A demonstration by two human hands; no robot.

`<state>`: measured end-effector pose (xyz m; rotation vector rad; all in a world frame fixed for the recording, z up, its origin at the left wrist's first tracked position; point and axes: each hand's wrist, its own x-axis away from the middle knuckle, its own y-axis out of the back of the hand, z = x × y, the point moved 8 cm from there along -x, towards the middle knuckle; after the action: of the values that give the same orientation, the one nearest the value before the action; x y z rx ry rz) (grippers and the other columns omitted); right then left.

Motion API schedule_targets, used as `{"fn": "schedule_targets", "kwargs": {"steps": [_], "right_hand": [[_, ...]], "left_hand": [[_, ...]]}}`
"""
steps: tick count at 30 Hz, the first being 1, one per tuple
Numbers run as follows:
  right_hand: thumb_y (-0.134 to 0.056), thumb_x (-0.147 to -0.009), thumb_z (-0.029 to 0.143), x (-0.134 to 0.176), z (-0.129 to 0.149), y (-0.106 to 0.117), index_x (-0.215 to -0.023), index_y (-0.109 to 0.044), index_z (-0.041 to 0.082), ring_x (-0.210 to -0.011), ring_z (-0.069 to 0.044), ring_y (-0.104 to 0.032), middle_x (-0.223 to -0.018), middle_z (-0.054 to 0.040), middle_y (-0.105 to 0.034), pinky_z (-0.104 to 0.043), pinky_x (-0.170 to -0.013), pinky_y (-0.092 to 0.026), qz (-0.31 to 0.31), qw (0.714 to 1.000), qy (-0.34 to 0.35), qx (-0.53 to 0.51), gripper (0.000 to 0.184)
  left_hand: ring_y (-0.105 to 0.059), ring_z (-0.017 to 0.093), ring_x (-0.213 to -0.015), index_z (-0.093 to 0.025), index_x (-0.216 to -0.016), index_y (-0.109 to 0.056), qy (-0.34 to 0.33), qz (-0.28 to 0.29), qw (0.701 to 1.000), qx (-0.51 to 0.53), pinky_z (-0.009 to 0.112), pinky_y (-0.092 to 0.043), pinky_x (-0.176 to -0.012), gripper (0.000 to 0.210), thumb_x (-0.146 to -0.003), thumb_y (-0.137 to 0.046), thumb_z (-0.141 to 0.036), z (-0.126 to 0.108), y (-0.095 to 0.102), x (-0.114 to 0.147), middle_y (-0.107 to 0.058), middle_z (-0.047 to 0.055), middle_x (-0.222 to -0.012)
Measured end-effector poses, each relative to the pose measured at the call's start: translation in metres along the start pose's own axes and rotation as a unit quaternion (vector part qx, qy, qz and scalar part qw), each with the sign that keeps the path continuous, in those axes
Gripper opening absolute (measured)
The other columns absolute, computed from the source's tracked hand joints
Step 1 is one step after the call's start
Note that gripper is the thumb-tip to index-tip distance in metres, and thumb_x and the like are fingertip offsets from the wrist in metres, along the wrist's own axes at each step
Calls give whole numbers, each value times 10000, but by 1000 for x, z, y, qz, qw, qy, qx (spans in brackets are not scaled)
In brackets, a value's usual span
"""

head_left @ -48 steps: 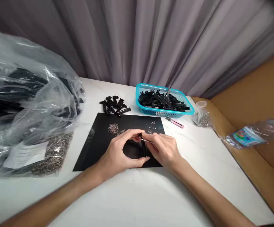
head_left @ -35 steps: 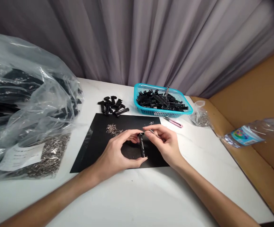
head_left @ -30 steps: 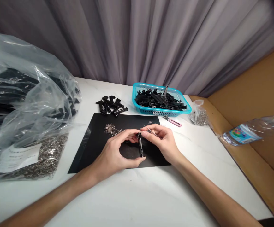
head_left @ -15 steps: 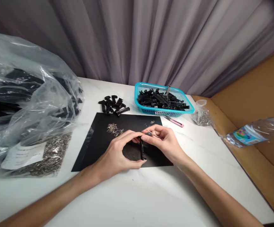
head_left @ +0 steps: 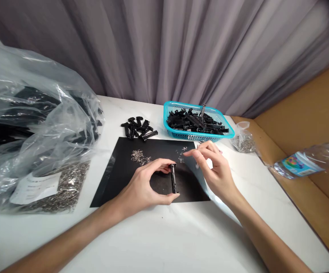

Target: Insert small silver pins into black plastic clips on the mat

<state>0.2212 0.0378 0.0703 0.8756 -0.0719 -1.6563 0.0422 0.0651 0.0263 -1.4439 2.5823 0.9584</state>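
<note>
My left hand (head_left: 143, 185) holds a narrow black plastic part (head_left: 173, 180) upright between the thumb at its lower end and the fingertips at its top. Under both hands lies a black mat (head_left: 110, 189). My right hand (head_left: 218, 170) hovers over the mat's right edge, index finger stretched left and the other fingers curled. A thin metal tool (head_left: 197, 165), mostly hidden, pokes out below those curled fingers. Just beyond that index fingertip are tiny metal pieces (head_left: 180, 160). A larger heap of small metal pieces (head_left: 137, 155) lies farther left on the mat.
Behind the mat stand a blue basket (head_left: 170, 132) of black parts and a loose pile of black parts (head_left: 137, 129). Clear plastic bags (head_left: 68, 113) fill the left side. At right are a small bag of metal pieces (head_left: 243, 142), a cardboard box (head_left: 309, 110) and a plastic bottle (head_left: 301, 165).
My right hand has drawn away from the black part to the right, its index finger now extended. My left hand still holds the part, which is now in fuller view.
</note>
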Motion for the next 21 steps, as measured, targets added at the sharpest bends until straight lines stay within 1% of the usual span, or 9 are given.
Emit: {"fn": "schedule_targets", "kwargs": {"steps": [2, 4, 6, 9, 13, 17, 21], "right_hand": [[-615, -1007, 364, 1, -4, -2, -871, -740, 222, -701, -152, -549, -795, -12, -606, -320, -696, -468, 11, 998, -27, -62, 233], [-692, -958, 355, 3, -9, -7, -789, -690, 202, -611, -124, -571, -758, 1, -630, -291, -609, -489, 20, 987, -66, -148, 228], [-750, -914, 333, 5, -11, -12, -771, -691, 190, -609, -133, -649, -750, -2, -670, -290, -614, -550, 15, 972, -93, -217, 210], [-784, -884, 298, 7, -12, -15, -839, -753, 179, -669, -175, -739, -778, -24, -727, -318, -666, -631, -7, 956, -109, -272, 131], [-784, -883, 294, 9, -12, -21, -886, -786, 180, -721, -198, -772, -830, -44, -771, -349, -705, -674, -7, 949, -113, -293, 114], [-780, -885, 321, 10, -14, -23, -890, -793, 183, -725, -202, -771, -830, -47, -778, -369, -710, -684, -9, 953, -110, -283, 139], [-774, -891, 315, 11, -15, -23, -887, -802, 193, -727, -195, -765, -840, -47, -781, -363, -720, -679, -11, 958, -103, -267, 126]], "left_hand": [[-717, 207, -1007, -223, -1244, -622, 3, 1, 1000, -6, 344, -599, -961, 635, -663, -873, -279, 0, 0, 0, -732, 32, -1112], [-717, 215, -1035, -223, -1249, -623, 3, 2, 1000, -10, 356, -593, -983, 636, -666, -871, -282, -1, 0, 0, -731, 36, -1150], [-718, 220, -1053, -226, -1261, -620, 0, 3, 1000, -11, 359, -590, -994, 647, -668, -871, -284, -2, 0, 0, -733, 36, -1170], [-725, 221, -1046, -227, -1266, -617, -2, 2, 1000, -16, 353, -595, -980, 650, -670, -871, -284, -3, 1, 1, -743, 32, -1153], [-732, 228, -1023, -215, -1259, -617, -5, -4, 1000, -22, 358, -604, -960, 656, -659, -875, -280, -3, 1, 2, -753, 41, -1129], [-732, 223, -1011, -209, -1270, -613, -16, -12, 1000, -23, 356, -605, -962, 662, -666, -877, -276, -3, 1, 3, -750, 49, -1131], [-726, 221, -1005, -209, -1274, -616, -21, -18, 999, -21, 356, -607, -955, 662, -670, -878, -271, -2, 1, 4, -745, 53, -1131]]}}
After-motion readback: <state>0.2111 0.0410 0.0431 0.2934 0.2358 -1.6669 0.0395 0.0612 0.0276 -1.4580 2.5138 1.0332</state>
